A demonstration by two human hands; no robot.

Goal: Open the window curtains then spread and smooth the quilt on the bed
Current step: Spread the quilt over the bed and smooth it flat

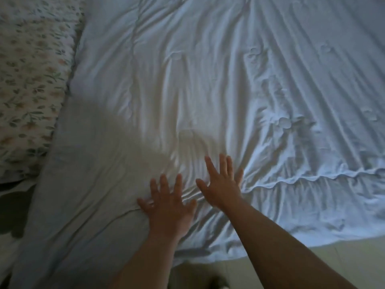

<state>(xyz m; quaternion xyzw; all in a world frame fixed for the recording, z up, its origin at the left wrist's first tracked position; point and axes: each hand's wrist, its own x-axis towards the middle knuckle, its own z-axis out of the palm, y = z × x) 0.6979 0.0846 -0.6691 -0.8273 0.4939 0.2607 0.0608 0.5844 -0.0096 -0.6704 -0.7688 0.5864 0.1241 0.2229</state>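
Wrinkled quilt (208, 80) under left hand (168, 207) and right hand (220, 184), both splayed open, seemingly flat

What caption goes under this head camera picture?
Left hand and right hand press flat on the wrinkled quilt beside floral bedding.

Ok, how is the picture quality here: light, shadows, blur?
Head view: dim, bluish light, no glare; a soft shadow lies on the quilt beyond the left hand; both it and the right hand look slightly smeared; the floral fabric at the left edge is blurry.
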